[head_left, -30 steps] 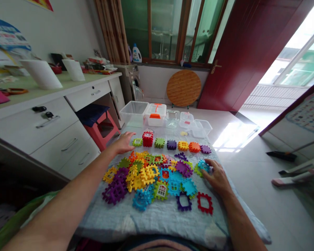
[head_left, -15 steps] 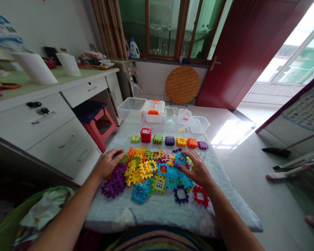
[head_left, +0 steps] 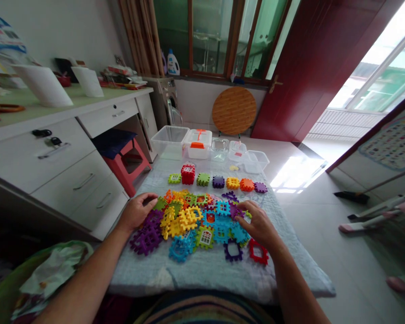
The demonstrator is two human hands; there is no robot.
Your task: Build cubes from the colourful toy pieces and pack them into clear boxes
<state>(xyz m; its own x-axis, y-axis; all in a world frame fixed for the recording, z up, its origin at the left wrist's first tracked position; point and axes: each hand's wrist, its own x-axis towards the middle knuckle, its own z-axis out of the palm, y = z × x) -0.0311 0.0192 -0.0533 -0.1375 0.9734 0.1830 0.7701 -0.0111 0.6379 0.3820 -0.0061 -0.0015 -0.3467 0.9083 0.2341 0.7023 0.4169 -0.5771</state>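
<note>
Cloth-covered desk [head_left: 148, 276], lower centre | heap [head_left: 189, 218] of pieces mid-frame | stacks [head_left: 218, 182] above, apparently grouped by colour for separation | left hand [head_left: 138, 210] spread, heap's left edge | right hand [head_left: 256, 221] beside purple piece [head_left: 235, 210], grip unclear

There are two hands [head_left: 259, 225], one heap [head_left: 188, 219] of blocks too overlapped to count, seven sets [head_left: 203, 179] in a row, five clear containers [head_left: 202, 152], two white rolls [head_left: 88, 83].
</note>
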